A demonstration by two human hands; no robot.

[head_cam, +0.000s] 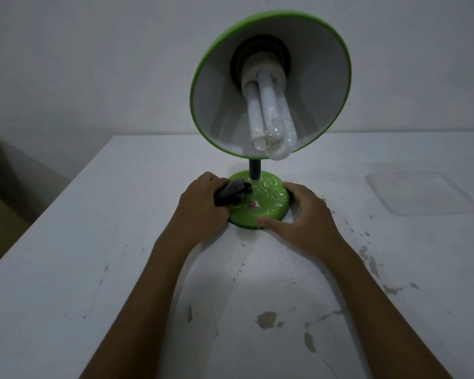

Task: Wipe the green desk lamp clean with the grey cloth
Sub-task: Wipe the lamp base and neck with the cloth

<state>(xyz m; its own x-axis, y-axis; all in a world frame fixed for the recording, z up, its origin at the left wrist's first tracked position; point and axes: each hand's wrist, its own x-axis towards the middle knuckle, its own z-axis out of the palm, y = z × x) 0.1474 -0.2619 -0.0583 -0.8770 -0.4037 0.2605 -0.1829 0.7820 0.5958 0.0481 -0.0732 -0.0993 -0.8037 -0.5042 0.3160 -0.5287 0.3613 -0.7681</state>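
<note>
Two bare forearms come in from the near edge over a white table (pixel 99 255) whose paint is chipped in many small grey spots. The left hand (pixel 203 205) is closed around the grey cloth (pixel 230 192), which is bunched into a dark roll. The cloth sticks out to the right of the fist and presses on the left part of the lamp base (pixel 260 203), just beside the dark stem (pixel 255 168). The right hand (pixel 304 212) is spread wide and rests against the right side of the same base, with the thumb on its near rim and the fingers curved around the far right edge. It holds nothing else. The base of the green desk lamp (pixel 268 86) is round and speckled with white flecks, and it stands on the table between the two hands. Farther away, the stem rises to the green shade (pixel 203 67), tilted toward the camera, with a white tube bulb (pixel 268 116) inside. At the far right lies a faint clear square tray (pixel 419 192), well apart from the lamp. A plain wall (pixel 93 64) stands behind.
</note>
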